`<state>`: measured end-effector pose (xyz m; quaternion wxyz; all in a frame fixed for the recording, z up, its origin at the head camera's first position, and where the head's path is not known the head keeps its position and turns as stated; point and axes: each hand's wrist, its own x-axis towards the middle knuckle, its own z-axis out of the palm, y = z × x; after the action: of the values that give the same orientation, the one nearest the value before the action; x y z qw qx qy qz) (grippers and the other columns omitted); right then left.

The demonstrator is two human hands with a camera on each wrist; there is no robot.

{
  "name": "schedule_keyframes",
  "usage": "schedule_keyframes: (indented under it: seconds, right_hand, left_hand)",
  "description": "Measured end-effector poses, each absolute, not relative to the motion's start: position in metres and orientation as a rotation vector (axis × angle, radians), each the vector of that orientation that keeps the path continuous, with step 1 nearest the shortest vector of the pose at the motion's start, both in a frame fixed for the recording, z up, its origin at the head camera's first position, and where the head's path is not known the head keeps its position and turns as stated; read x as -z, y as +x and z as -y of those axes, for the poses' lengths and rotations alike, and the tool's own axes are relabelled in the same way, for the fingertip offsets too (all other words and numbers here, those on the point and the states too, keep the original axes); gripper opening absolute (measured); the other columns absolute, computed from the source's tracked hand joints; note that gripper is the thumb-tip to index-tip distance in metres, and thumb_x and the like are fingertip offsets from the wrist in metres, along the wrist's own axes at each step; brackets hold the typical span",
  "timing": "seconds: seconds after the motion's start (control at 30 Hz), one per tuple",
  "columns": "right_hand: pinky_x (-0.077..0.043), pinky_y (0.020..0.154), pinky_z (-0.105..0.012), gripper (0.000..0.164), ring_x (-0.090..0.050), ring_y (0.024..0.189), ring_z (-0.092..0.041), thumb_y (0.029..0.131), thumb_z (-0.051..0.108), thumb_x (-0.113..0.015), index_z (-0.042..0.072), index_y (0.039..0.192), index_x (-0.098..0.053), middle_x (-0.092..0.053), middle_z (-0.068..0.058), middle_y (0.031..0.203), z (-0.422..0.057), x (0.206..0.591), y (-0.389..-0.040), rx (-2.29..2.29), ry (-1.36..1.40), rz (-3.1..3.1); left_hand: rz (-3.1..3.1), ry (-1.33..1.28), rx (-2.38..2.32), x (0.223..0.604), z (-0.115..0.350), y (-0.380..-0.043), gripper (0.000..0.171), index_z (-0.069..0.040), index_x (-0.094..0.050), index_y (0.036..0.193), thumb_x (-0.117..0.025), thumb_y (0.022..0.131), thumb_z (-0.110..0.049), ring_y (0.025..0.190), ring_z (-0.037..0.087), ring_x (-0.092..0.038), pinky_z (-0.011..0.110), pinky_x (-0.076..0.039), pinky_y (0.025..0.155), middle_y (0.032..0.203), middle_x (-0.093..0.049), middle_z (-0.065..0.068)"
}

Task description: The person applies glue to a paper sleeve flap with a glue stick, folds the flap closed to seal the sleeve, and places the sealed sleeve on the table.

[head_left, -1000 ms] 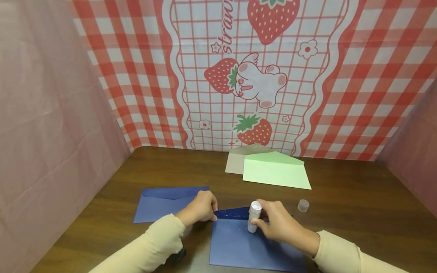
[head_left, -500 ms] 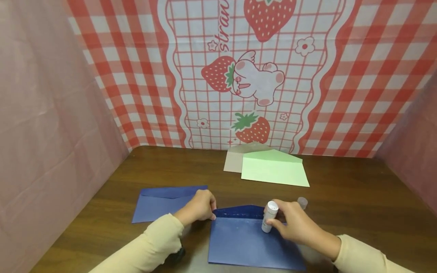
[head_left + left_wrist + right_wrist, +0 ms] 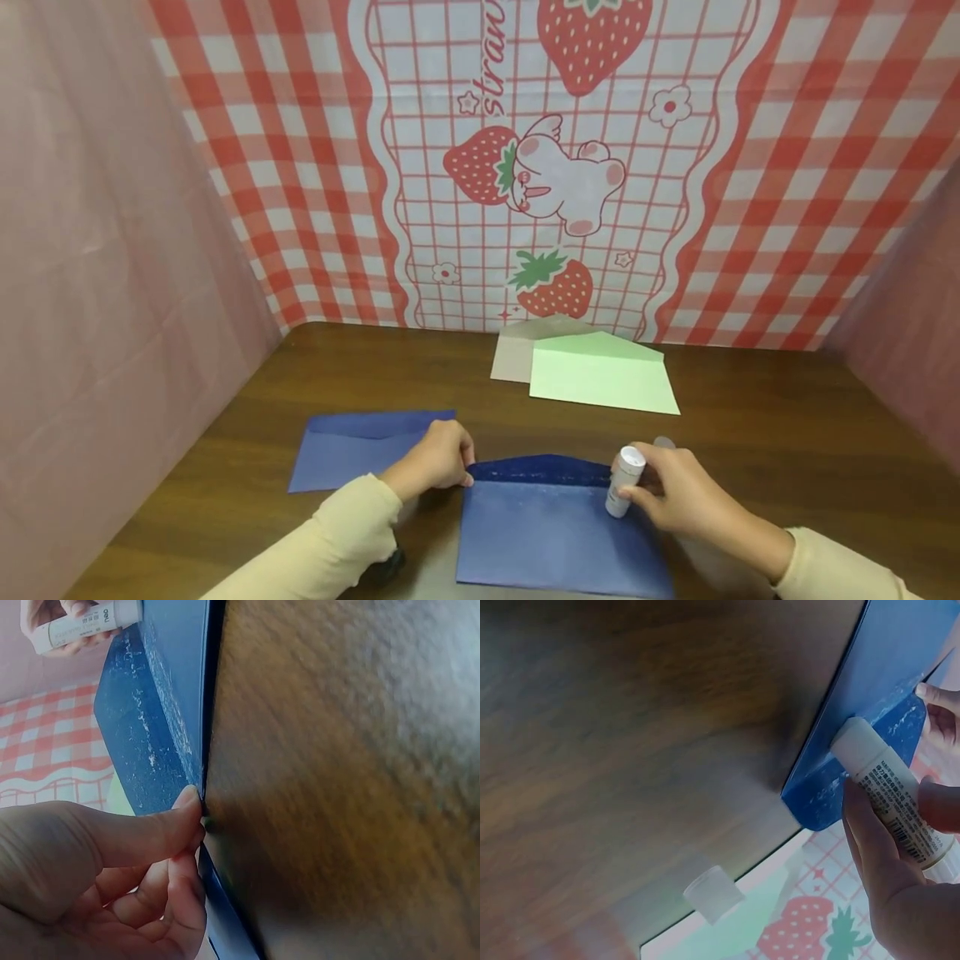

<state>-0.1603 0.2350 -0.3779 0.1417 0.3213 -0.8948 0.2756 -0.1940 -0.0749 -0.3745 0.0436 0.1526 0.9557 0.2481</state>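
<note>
Person at a brown wooden tabletop (image 3: 375, 371), pale yellow sleeves, both hands at work. A dark blue envelope (image 3: 551, 542) lies at the near side, its flap (image 3: 543, 469) unfolded and pointing away from the person. Left hand (image 3: 442, 457) at the envelope's left end: fingers pinch the corner by the fold, thumb against forefinger. Right hand (image 3: 682, 489): fingers clamped round a white glue stick (image 3: 625, 483), which leans, its lower end over the right part of the envelope, close to the fold; cannot tell whether that end is touching. Whitish streaks run along the flap and beside the fold, plainest from the left wrist. A translucent cap (image 3: 714, 894) sits on the wood beyond the right hand, mostly hidden by it from above. Second blue envelope (image 3: 341, 465) to the left, its right end partly behind the left hand. Farther back, a pale green envelope (image 3: 600, 385) overlaps a beige envelope (image 3: 512, 360). Behind everything hangs a red-and-white checked cloth (image 3: 315, 167) printed with strawberries; pinkish drapes (image 3: 112, 275) on both sides.
</note>
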Motion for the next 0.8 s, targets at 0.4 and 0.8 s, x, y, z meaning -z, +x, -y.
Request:
schedule_keyframes:
  seconds: [0.4,0.8]
  right_hand:
    - [-0.047,0.059,-0.021,0.022,-0.054,0.071,0.004,0.074,0.010,-0.080,0.013,0.086,-0.062,-0.062,0.010,0.076,-0.242,0.365,-0.161,-0.661,0.869,2.695]
    - [-0.039,0.051,-0.018,0.019,-0.045,0.060,0.002,0.075,0.007,-0.078,0.008,0.079,-0.059,-0.058,0.006,0.068,-0.227,0.334,-0.165,-0.646,0.943,2.942]
  left_hand:
    - [-2.925,0.509,-0.759,0.373,0.078,-0.196,0.025,-0.006,-0.064,0.055,-0.088,0.058,-0.003,0.059,0.010,-0.047,0.020,-0.039,0.055,0.053,-0.059,0.000]
    - [-2.918,0.528,-0.751,0.373,0.078,-0.195,0.023,-0.006,-0.065,0.055,-0.088,0.058,-0.003,0.064,0.012,-0.050,0.023,-0.043,0.060,0.056,-0.061,0.000]
